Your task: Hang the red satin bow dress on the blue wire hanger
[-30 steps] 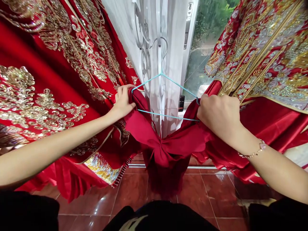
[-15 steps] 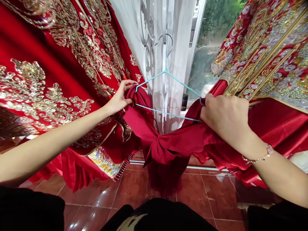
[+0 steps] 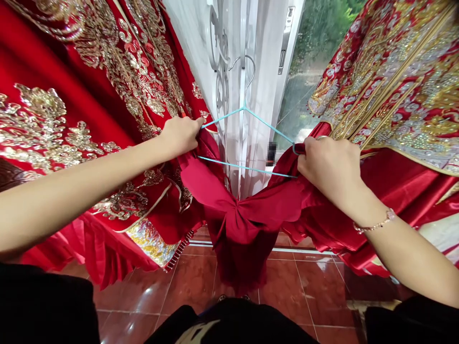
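Left hand has shifted up since the earlier frame and now closes over bunched cloth at the left shoulder of a light-blue wire coat hanger. Right hand is clenched on the same cloth at the hanger's right tip, so both grips are shut. That red satin garment spans the 2 hands, pinched into a gathered middle, its lower part dropping toward glossy red floor tiles. The hanger's hook curves around a vertical bar before a sheer white curtain. Gold-embroidered red robes hang on either side: one at left, one at right. A beaded bracelet circles the right wrist. A small dark object on the window sill is too blurred to read.
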Available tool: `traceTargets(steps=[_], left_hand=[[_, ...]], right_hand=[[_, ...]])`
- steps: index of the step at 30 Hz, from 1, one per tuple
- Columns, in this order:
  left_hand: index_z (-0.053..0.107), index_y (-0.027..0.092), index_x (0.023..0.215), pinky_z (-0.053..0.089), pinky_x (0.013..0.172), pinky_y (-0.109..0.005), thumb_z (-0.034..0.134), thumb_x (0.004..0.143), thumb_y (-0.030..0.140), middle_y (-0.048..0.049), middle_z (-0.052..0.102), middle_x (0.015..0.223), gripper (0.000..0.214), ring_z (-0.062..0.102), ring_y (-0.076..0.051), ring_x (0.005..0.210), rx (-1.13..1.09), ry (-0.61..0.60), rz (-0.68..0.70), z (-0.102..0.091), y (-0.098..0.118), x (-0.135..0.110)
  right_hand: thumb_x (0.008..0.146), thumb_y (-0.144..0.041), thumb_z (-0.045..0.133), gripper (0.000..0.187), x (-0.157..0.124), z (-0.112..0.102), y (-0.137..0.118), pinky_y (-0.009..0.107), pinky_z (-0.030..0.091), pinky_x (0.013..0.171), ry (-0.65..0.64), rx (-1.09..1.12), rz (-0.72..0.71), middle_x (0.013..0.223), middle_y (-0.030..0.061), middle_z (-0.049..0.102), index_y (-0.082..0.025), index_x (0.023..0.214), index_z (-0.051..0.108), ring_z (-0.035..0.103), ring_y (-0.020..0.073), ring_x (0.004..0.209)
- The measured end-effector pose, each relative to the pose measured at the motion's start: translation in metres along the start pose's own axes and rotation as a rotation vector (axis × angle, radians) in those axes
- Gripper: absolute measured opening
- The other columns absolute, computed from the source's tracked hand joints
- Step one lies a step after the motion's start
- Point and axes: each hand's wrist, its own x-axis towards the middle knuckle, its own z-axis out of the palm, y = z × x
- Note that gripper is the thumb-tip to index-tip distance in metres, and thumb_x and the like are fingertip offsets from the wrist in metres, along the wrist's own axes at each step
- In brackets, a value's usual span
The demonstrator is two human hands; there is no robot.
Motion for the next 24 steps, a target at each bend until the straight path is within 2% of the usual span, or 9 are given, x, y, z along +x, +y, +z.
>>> traceTargets(steps=[3, 6, 10, 13, 16, 18, 20, 22, 24], left_hand=[[0.055, -0.01, 0.126, 0.045, 0.103, -0.052, 0.049, 0.088, 0.009, -0.0129, 0.066, 0.11, 0.042, 0.063, -0.027, 0.118, -0.013, -0.087, 0.031, -0.016, -0.027, 0.009], [0.042, -0.022, 0.127, 0.047, 0.092, -0.045, 0.027, 0.094, 0.007, -0.0088, 0.063, 0.101, 0.047, 0.069, -0.017, 0.105, -0.312, -0.248, -0.022, -0.014, -0.065, 0.021], [0.041, -0.024, 0.129, 0.045, 0.079, -0.041, 0.029, 0.093, 0.011, -0.0114, 0.062, 0.101, 0.051, 0.069, -0.023, 0.097, -0.615, -0.247, -0.151, 0.02, -0.093, 0.029], [0.044, -0.021, 0.128, 0.046, 0.079, -0.039, 0.032, 0.091, 0.01, -0.0148, 0.064, 0.105, 0.049, 0.069, -0.022, 0.095, -0.74, -0.186, -0.202, 0.055, -0.102, 0.016], [0.044, -0.015, 0.131, 0.047, 0.085, -0.036, 0.029, 0.088, 0.003, -0.0157, 0.066, 0.114, 0.049, 0.068, -0.014, 0.094, -0.843, -0.155, -0.096, 0.094, -0.104, -0.027], [0.053, -0.009, 0.125, 0.048, 0.096, -0.037, 0.028, 0.081, -0.005, -0.0117, 0.066, 0.117, 0.051, 0.064, -0.015, 0.106, -0.821, -0.119, 0.025, 0.128, -0.095, -0.069], [0.068, 0.0, 0.112, 0.039, 0.113, -0.037, 0.029, 0.073, -0.011, -0.0088, 0.064, 0.127, 0.056, 0.056, -0.017, 0.125, -0.664, -0.295, 0.108, 0.17, -0.075, -0.116], [0.076, 0.013, 0.101, 0.035, 0.117, -0.031, 0.031, 0.075, -0.012, -0.0043, 0.053, 0.145, 0.057, 0.051, -0.017, 0.135, -0.482, -0.504, -0.016, 0.219, -0.046, -0.163], [0.076, 0.014, 0.099, 0.045, 0.108, -0.034, 0.037, 0.081, -0.009, -0.0113, 0.055, 0.14, 0.049, 0.062, -0.023, 0.123, -0.399, -0.643, -0.106, 0.267, -0.015, -0.206]], right_hand=[[0.082, -0.017, 0.058, 0.017, 0.012, 0.006, 0.03, 0.038, 0.039, 0.075, -0.01, 0.06, 0.051, 0.082, 0.0178, 0.068, -0.004, 0.082, 0.07, 0.066, 0.028, 0.088], [0.087, -0.024, 0.054, 0.026, 0.016, 0.011, 0.062, 0.042, 0.034, 0.079, -0.096, 0.141, 0.136, 0.09, 0.0194, 0.069, -0.003, 0.082, 0.069, 0.064, 0.0252, 0.094], [0.085, -0.025, 0.053, 0.018, 0.0, 0.025, 0.082, 0.041, 0.029, 0.077, -0.051, 0.321, 0.208, 0.079, 0.0129, 0.065, -0.016, 0.07, 0.06, 0.056, 0.0178, 0.08], [0.079, -0.019, 0.056, 0.015, -0.024, 0.047, 0.083, 0.035, 0.03, 0.072, 0.006, 0.465, 0.28, 0.066, 0.0024, 0.055, -0.023, 0.066, 0.05, 0.043, 0.0134, 0.065], [0.071, -0.017, 0.054, 0.01, -0.06, 0.076, 0.08, 0.03, 0.035, 0.066, 0.11, 0.766, 0.391, 0.063, -0.0046, 0.047, -0.023, 0.069, 0.047, 0.039, 0.0114, 0.058], [0.066, -0.019, 0.055, 0.02, -0.092, 0.101, 0.073, 0.027, 0.041, 0.064, 0.188, 1.005, 0.447, 0.076, -0.0036, 0.055, -0.022, 0.085, 0.052, 0.049, 0.0122, 0.062], [0.067, -0.02, 0.054, 0.045, -0.13, 0.131, 0.06, 0.03, 0.049, 0.078, 0.188, 1.108, 0.407, 0.111, 0.0036, 0.063, -0.023, 0.112, 0.056, 0.062, 0.0164, 0.087], [0.071, -0.019, 0.047, 0.049, -0.171, 0.166, 0.04, 0.035, 0.048, 0.097, -0.06, 1.055, 0.314, 0.123, 0.0077, 0.065, -0.022, 0.117, 0.06, 0.061, 0.0207, 0.114], [0.07, -0.014, 0.038, 0.039, -0.212, 0.203, 0.017, 0.032, 0.049, 0.098, -0.427, 0.853, 0.316, 0.106, 0.0066, 0.072, -0.023, 0.095, 0.068, 0.065, 0.0189, 0.108]])
